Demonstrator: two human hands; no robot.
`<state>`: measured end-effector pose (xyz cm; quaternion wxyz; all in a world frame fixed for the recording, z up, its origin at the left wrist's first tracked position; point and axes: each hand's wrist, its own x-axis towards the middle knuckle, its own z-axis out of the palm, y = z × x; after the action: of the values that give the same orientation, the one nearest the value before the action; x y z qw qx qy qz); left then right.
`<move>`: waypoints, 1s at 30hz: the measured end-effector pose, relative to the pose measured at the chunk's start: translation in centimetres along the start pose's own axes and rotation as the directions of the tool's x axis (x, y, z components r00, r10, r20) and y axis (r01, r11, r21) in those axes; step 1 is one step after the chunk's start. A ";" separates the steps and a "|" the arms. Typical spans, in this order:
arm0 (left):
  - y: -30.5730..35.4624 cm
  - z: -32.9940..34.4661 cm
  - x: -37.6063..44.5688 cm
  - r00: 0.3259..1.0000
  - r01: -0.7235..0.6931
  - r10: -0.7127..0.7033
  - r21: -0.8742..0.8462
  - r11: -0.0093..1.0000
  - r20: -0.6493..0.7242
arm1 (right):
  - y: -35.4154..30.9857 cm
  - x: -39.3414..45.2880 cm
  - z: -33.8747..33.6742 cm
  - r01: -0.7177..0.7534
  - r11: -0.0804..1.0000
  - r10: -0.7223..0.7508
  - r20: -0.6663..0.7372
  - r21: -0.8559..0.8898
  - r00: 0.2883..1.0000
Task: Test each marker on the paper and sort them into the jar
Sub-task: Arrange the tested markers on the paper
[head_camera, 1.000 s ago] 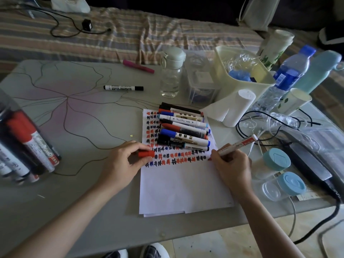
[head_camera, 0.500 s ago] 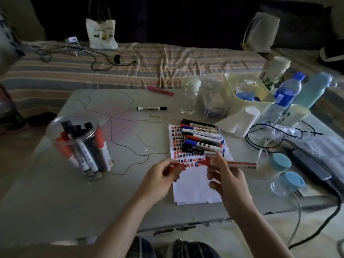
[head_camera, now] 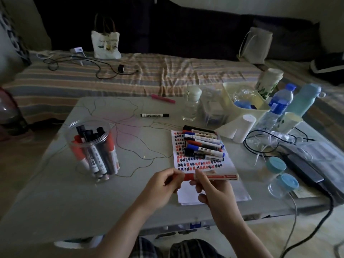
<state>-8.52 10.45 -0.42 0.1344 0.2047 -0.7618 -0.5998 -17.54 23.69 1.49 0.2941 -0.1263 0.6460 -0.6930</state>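
A red marker (head_camera: 221,177) lies level above the paper's near half, held by both hands. My right hand (head_camera: 212,189) grips its white barrel. My left hand (head_camera: 163,185) pinches the red cap (head_camera: 189,177), which sits on the marker's left end. The white paper (head_camera: 210,190) carries rows of red, blue and black test marks. A pile of several markers (head_camera: 202,144) rests on its far part. The clear plastic jar (head_camera: 93,148) stands at the left of the table and holds several red and black markers.
A black marker (head_camera: 154,115) and a pink marker (head_camera: 163,98) lie on the far part of the table. At the right are a small bottle (head_camera: 191,103), a paper roll (head_camera: 242,127), a yellow tub (head_camera: 242,101), water bottles, blue-lidded jars (head_camera: 283,185) and cables (head_camera: 260,146).
The right hand stopped writing and lifted the red marker off the paper. Both hands came together and the cap in the left hand now sits on the marker's tip. The view pulled back.
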 end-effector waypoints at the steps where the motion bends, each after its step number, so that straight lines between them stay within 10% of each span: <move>1: 0.0 0.0 0.0 1.000 -0.005 0.005 -0.002 1.000 0.012 | 0.0 0.0 0.2 -0.002 1.000 0.003 0.010 -0.016 1.000; 19: -0.3 -0.3 0.2 0.981 -0.137 0.138 0.020 0.990 -0.137 | -1.0 1.7 -1.6 -0.323 0.922 0.278 0.216 0.215 0.936; 23: -1.4 -1.0 0.4 0.965 -0.170 0.186 0.101 0.980 -0.184 | -2.2 3.2 -4.4 -0.026 0.937 0.122 0.255 -0.350 0.959; 26: -2.0 -0.7 1.0 0.956 -0.197 0.230 0.182 0.963 -0.182 | -2.3 4.7 -5.0 0.355 0.571 0.054 0.466 -0.740 0.883; 30: -2.6 -1.1 3.4 0.945 -0.108 0.166 0.210 0.972 -0.282 | -2.9 8.7 -5.6 0.418 0.349 -0.206 0.367 -0.839 0.907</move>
<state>-10.61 7.43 -2.84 0.2689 0.2509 -0.7994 -0.4751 -28.25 23.26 1.73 0.1033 -0.4531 0.8459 -0.2616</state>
